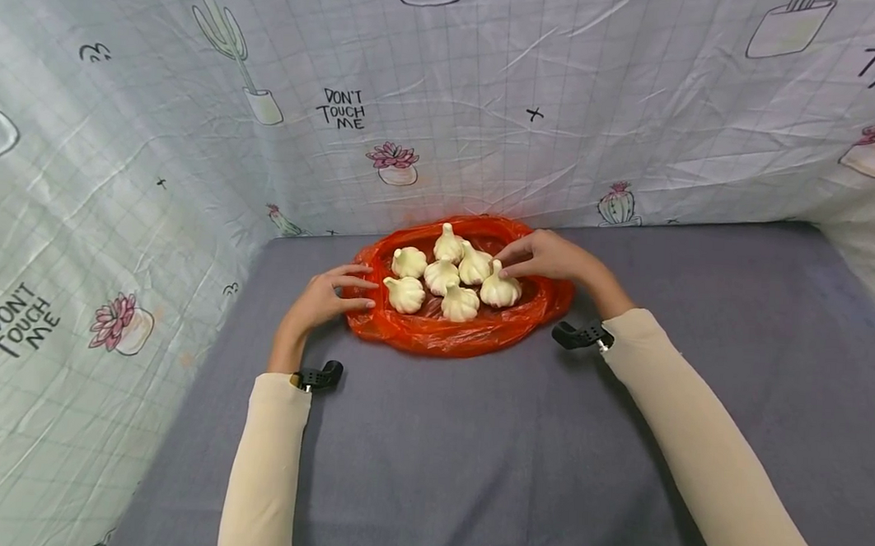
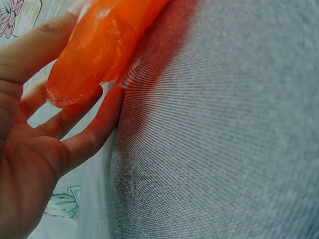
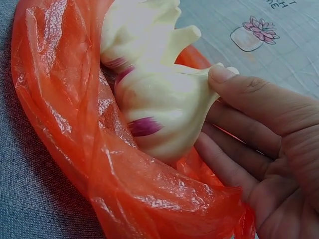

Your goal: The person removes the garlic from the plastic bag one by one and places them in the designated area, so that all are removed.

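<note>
Several pale garlic bulbs (image 1: 441, 277) sit together in a crumpled red plastic bag (image 1: 434, 339) with its rim spread wide. At the bag's right side, my right hand (image 1: 550, 257) holds the rightmost garlic bulb (image 3: 167, 107). Its thumb (image 3: 244, 89) presses the bulb's stem, and the other fingers lie behind and below it. Purple streaks mark the bulb's base. My left hand (image 1: 325, 298) is at the bag's left edge with fingers spread and nearly straight. In the left wrist view, the bag's orange-looking rim (image 2: 94, 55) lies between its thumb and fingers.
A grey cloth (image 1: 428, 454) covers the table. Behind and to the left hangs a pale sheet (image 1: 475, 126) printed with cacti and lettering, close beyond the bag. Black wrist cameras (image 1: 321, 376) are strapped to both forearms.
</note>
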The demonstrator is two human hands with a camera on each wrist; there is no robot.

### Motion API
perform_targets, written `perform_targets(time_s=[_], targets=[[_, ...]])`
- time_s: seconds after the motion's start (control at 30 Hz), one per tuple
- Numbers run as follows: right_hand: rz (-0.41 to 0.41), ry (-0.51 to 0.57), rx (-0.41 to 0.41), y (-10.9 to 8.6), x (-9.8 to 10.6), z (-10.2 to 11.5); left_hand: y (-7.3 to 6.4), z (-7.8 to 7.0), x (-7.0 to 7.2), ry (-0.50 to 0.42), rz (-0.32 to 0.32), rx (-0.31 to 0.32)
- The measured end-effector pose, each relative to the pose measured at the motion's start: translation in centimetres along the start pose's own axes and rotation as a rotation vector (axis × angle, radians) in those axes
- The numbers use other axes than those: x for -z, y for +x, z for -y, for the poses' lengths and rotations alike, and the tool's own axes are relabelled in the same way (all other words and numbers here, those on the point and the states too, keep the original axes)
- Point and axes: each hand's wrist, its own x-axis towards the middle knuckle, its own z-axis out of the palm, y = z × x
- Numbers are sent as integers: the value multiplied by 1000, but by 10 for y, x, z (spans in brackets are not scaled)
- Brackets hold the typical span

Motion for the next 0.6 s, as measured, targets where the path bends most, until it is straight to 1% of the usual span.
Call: perform_targets(time_s=[0.17, 0.33, 0.47, 0.6], targets=[[-18, -1, 9, -1, 0, 1, 2, 1, 0, 29, 27, 4], [-32, 1, 13, -3, 0, 1, 2, -1, -1, 24, 36, 5], [-61, -21, 48, -4, 1, -1, 2, -2, 0, 10, 35, 11], [-75, -26, 70, -6, 3, -1, 2, -5, 0, 15, 42, 7]])
